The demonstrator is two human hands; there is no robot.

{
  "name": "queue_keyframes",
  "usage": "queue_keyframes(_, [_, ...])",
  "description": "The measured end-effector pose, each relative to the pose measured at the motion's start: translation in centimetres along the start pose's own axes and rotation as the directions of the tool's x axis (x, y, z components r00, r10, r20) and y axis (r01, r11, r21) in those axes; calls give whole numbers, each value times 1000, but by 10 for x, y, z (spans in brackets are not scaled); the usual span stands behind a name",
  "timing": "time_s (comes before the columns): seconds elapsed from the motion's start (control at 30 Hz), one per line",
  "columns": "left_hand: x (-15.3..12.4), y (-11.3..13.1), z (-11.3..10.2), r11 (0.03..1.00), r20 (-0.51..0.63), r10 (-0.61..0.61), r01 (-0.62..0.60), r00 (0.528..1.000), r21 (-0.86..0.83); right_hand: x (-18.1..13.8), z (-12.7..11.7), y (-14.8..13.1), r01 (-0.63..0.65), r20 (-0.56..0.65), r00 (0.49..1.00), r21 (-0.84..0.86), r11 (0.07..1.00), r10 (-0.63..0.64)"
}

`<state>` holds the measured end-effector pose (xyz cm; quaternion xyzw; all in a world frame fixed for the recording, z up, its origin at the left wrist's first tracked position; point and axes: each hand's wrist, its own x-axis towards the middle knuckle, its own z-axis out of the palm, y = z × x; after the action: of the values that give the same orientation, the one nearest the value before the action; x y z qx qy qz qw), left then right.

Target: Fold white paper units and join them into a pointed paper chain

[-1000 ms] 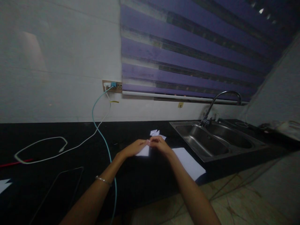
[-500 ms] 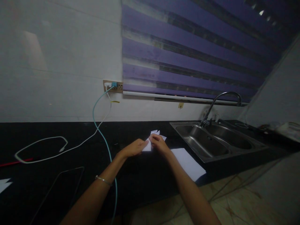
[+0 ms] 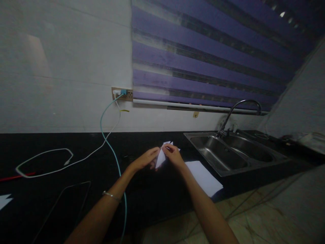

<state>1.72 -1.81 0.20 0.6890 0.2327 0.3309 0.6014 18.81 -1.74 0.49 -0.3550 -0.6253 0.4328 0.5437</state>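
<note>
Between my two hands is a folded piece of white paper (image 3: pixel 160 159), held above the black counter with a pointed corner toward me. My left hand (image 3: pixel 148 158) grips its left edge, thumb on top and fingers partly behind it. My right hand (image 3: pixel 173 154) pinches the upper right part between thumb and fingers. More white paper points (image 3: pixel 167 143) show just beyond my hands; whether they belong to the same piece I cannot tell. A stack of white paper sheets (image 3: pixel 203 178) lies on the counter beside my right forearm.
A steel double sink (image 3: pixel 223 157) with a curved faucet (image 3: pixel 232 110) is set in the black counter (image 3: pixel 86 140) on the right. A teal cable (image 3: pixel 115 154) and a white cable (image 3: pixel 86 157) run from the wall outlet (image 3: pixel 129 95). A dark flat device (image 3: pixel 64 206) lies at front left, near paper pieces (image 3: pixel 4 200).
The held paper has turned from a squarer shape into a narrow pointed one. My left fingers have shifted slightly up and now show beneath the paper.
</note>
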Motion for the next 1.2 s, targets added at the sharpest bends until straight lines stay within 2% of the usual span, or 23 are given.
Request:
queue_keyframes(0.2, [4, -10, -3, 999, -24, 9, -10, 1000, -34, 0, 5, 1, 105, -115, 986, -114, 988, -118])
queue_keyframes(0.43, [5, -10, -3, 996, -56, 76, -74, 996, 42, -5, 3, 2, 177, -28, 978, -409, 895, -207])
queue_keyframes(0.57, [7, -10, -4, 997, -103, 69, -64, 992, 53, -6, 0, -1, 201, 34, 977, -490, 848, -212])
queue_keyframes(0.8, [6, -3, -7, 994, -208, 105, -94, 972, 62, -9, -1, -5, 175, 163, 980, -405, 897, -117])
queue_keyframes(0.93, [1, 5, -5, 995, -202, 94, -88, 975, 39, -9, 1, -1, 126, 242, 968, -274, 954, -59])
queue_keyframes(1.2, [-1, 4, -4, 996, -228, 74, -59, 971, 69, -6, -1, 8, 39, 296, 955, -159, 986, 10])
